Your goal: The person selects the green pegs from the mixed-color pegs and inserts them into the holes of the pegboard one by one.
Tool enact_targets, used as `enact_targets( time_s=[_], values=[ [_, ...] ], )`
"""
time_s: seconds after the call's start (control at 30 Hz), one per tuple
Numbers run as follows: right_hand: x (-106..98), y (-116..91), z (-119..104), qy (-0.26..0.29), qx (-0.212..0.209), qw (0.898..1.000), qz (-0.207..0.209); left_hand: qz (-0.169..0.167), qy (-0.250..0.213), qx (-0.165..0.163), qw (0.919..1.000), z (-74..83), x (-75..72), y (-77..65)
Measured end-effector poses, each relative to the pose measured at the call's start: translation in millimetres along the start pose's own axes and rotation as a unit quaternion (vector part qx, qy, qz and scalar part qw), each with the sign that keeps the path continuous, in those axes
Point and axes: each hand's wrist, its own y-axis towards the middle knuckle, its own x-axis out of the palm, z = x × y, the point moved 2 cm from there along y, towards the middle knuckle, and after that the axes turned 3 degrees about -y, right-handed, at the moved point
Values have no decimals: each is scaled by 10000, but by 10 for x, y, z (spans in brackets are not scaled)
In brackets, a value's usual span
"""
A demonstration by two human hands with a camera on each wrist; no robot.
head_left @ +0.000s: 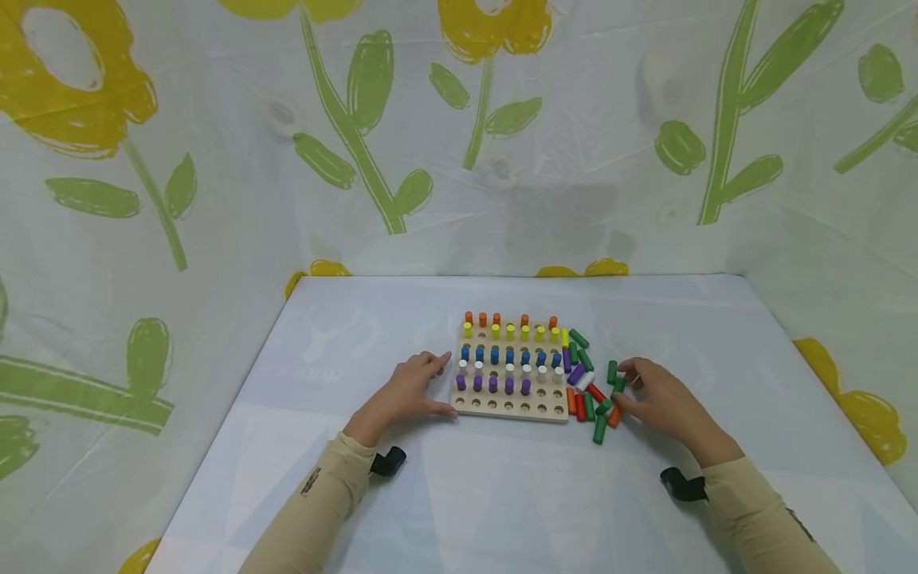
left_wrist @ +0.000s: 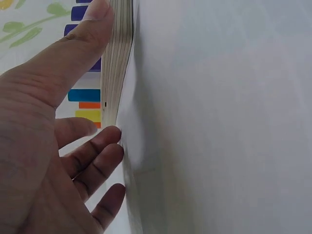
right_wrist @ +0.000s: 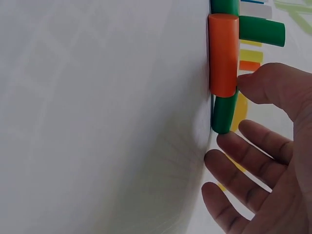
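Note:
A wooden peg board (head_left: 511,412) lies on the table with rows of orange, yellow, blue, white and purple pegs standing in it; its front row shows bare holes. My left hand (head_left: 412,388) spreads its thumb and fingers along the board's left side, the thumb at the near corner. In the left wrist view the thumb (left_wrist: 73,58) lies against the board's layered edge (left_wrist: 117,63). Beside the loose pegs, my right hand (head_left: 656,399) has its thumb close to an orange peg (right_wrist: 224,56) and loosely bent fingers near a green peg (right_wrist: 225,114). Neither peg appears pinched.
Loose green, red, orange, purple, white and yellow pegs lie along the board's right side, including a red peg (head_left: 596,392) and a near green peg (head_left: 599,430). A flower-printed curtain (head_left: 574,199) stands behind the pale tabletop (head_left: 502,510).

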Motion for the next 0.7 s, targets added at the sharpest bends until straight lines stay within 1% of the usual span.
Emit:
enact_targets(
  time_s=[0.17,0.43,0.7],
  values=[
    [-11,-13,-8,16,-33,10000,16,18,47,37,10000,-10,21,8],
    [-50,-35,-51,87,-33,9999,53,74,320,177,9993,1,28,17],
    [-35,-37,-39,146,-193,9997,96,36,366,94,9993,-2,33,15]
  ],
)
